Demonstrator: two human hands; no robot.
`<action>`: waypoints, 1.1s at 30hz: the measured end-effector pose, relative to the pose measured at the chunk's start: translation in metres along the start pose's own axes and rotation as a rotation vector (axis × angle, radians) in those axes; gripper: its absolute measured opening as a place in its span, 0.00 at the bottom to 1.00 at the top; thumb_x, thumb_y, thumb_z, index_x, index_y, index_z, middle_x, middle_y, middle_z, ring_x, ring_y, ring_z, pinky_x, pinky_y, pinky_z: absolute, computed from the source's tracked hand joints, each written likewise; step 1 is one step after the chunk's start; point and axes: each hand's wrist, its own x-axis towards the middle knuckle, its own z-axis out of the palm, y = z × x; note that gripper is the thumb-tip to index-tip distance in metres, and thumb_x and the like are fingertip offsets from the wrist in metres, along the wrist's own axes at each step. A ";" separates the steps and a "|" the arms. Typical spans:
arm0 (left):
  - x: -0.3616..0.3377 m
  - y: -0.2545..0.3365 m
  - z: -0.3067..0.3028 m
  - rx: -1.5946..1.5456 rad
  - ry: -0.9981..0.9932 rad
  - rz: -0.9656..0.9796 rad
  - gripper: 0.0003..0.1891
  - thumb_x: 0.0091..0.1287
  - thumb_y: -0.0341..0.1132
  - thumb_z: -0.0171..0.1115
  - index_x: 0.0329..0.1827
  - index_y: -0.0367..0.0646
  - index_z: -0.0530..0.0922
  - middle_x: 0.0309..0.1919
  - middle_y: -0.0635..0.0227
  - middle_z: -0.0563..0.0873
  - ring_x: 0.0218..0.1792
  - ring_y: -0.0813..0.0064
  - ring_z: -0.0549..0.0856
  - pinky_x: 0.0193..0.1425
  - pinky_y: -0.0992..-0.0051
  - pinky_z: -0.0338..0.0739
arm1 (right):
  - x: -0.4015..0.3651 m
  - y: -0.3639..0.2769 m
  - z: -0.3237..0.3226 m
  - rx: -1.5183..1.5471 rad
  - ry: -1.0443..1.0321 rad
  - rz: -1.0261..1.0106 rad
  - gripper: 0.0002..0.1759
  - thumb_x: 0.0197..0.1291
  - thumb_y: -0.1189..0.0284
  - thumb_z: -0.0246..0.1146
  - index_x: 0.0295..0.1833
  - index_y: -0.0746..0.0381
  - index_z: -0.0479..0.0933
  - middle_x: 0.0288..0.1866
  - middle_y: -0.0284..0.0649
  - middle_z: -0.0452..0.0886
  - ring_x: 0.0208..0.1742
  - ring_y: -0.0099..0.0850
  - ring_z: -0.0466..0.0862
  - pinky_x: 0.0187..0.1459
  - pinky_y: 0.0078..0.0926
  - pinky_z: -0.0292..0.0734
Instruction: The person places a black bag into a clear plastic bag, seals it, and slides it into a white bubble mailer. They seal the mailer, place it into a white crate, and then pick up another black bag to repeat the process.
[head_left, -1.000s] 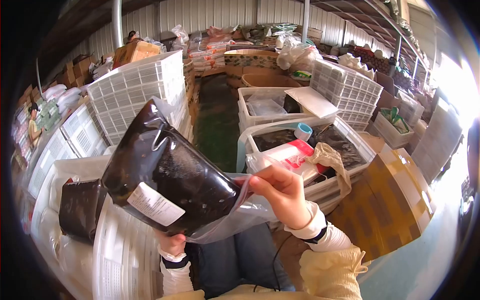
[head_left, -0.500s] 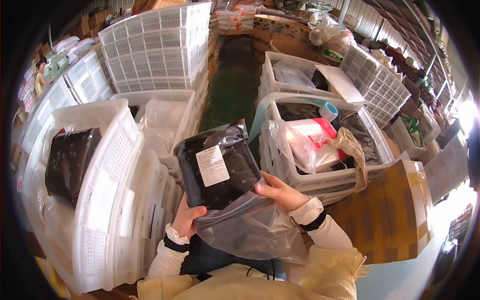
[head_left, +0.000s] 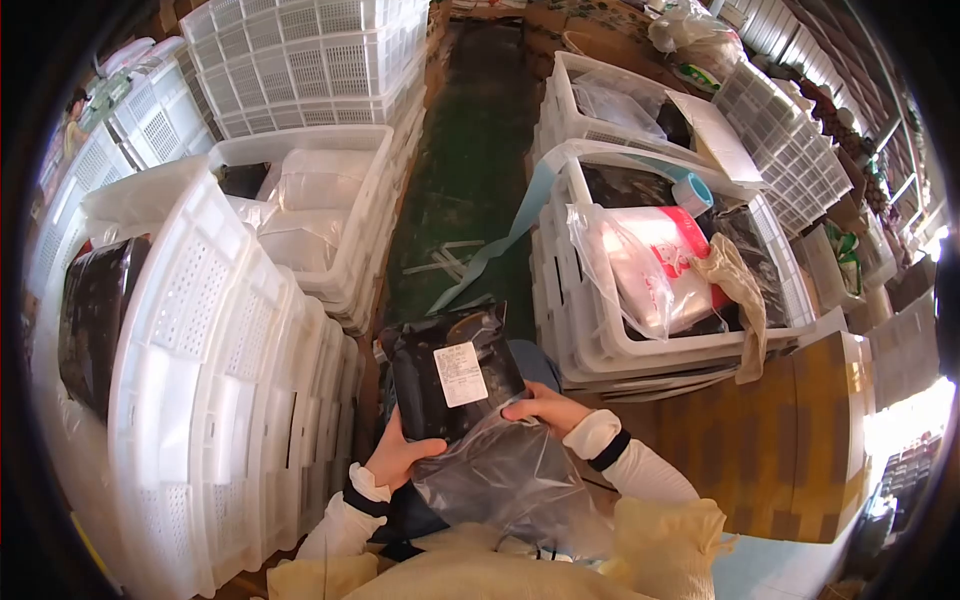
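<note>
A black package [head_left: 418,372] in clear plastic, with a white printed label [head_left: 460,374] on its face, is held in front of my body. My left hand [head_left: 398,455] grips its lower left corner, thumb on top. At the lower right edge, my right hand [head_left: 548,408] pinches the package and its wrapping. Loose clear plastic [head_left: 505,470] hangs from the package toward my lap, between both wrists. The undersides of the hands' grips are hidden.
Stacked white crates [head_left: 200,330] stand at the left, one holding another black package [head_left: 95,325]. On the right, a crate [head_left: 690,350] carries a red and white bag [head_left: 640,262], blue tape [head_left: 691,194] and a cloth glove [head_left: 738,290]. A cardboard box [head_left: 780,430] sits nearer. A person [head_left: 72,125] is far left.
The view has tilted down and shifted left, showing more green floor and white strips. Both hands still hold the black package, which now appears lower and a little further right.
</note>
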 end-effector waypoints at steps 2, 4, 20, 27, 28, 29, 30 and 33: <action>0.004 -0.002 -0.004 0.071 -0.022 0.032 0.52 0.42 0.16 0.71 0.71 0.45 0.51 0.62 0.64 0.68 0.61 0.69 0.69 0.66 0.69 0.65 | 0.001 0.005 0.000 0.018 0.001 0.012 0.40 0.45 0.69 0.69 0.64 0.68 0.61 0.52 0.39 0.76 0.50 0.26 0.76 0.54 0.21 0.68; 0.007 -0.004 -0.010 0.115 -0.034 0.036 0.53 0.41 0.15 0.71 0.72 0.44 0.50 0.63 0.64 0.66 0.63 0.70 0.67 0.67 0.70 0.62 | 0.006 0.010 -0.006 0.030 -0.014 0.017 0.40 0.44 0.70 0.69 0.64 0.67 0.61 0.53 0.38 0.76 0.51 0.26 0.76 0.54 0.20 0.68; -0.002 0.050 0.005 0.650 -0.164 0.331 0.60 0.33 0.34 0.83 0.69 0.40 0.49 0.62 0.63 0.64 0.64 0.71 0.63 0.69 0.69 0.54 | 0.003 0.021 -0.006 -0.059 -0.048 -0.334 0.46 0.36 0.85 0.74 0.65 0.64 0.61 0.57 0.35 0.73 0.58 0.26 0.71 0.62 0.26 0.62; 0.006 0.066 0.017 0.485 -0.092 0.399 0.56 0.34 0.32 0.82 0.67 0.39 0.53 0.60 0.64 0.68 0.62 0.72 0.66 0.68 0.71 0.57 | -0.010 -0.021 0.029 0.008 0.153 -0.607 0.42 0.37 0.75 0.76 0.61 0.66 0.63 0.54 0.36 0.73 0.55 0.24 0.72 0.59 0.23 0.63; 0.007 0.065 0.017 0.458 -0.073 0.379 0.55 0.34 0.31 0.82 0.67 0.39 0.54 0.60 0.64 0.68 0.62 0.72 0.66 0.67 0.71 0.58 | -0.011 -0.026 0.030 0.001 0.166 -0.583 0.40 0.39 0.74 0.75 0.60 0.66 0.64 0.52 0.36 0.74 0.53 0.23 0.72 0.57 0.22 0.65; 0.010 0.061 0.015 0.389 -0.045 0.381 0.52 0.36 0.29 0.80 0.67 0.38 0.57 0.59 0.65 0.70 0.61 0.72 0.68 0.67 0.72 0.60 | -0.009 -0.028 0.028 -0.020 0.176 -0.550 0.38 0.41 0.72 0.74 0.58 0.66 0.65 0.51 0.36 0.74 0.51 0.22 0.73 0.55 0.21 0.67; 0.014 0.059 0.014 0.355 -0.045 0.355 0.51 0.37 0.28 0.79 0.66 0.38 0.57 0.58 0.65 0.71 0.60 0.72 0.69 0.66 0.72 0.60 | -0.007 -0.029 0.025 -0.040 0.186 -0.516 0.35 0.43 0.71 0.74 0.57 0.66 0.65 0.50 0.36 0.75 0.50 0.22 0.73 0.52 0.21 0.68; 0.028 0.059 0.009 0.287 -0.045 0.306 0.45 0.40 0.27 0.76 0.65 0.37 0.61 0.57 0.65 0.73 0.58 0.73 0.71 0.65 0.73 0.62 | 0.005 -0.034 0.017 -0.067 0.170 -0.428 0.32 0.46 0.68 0.72 0.55 0.66 0.67 0.47 0.35 0.76 0.45 0.20 0.75 0.47 0.19 0.71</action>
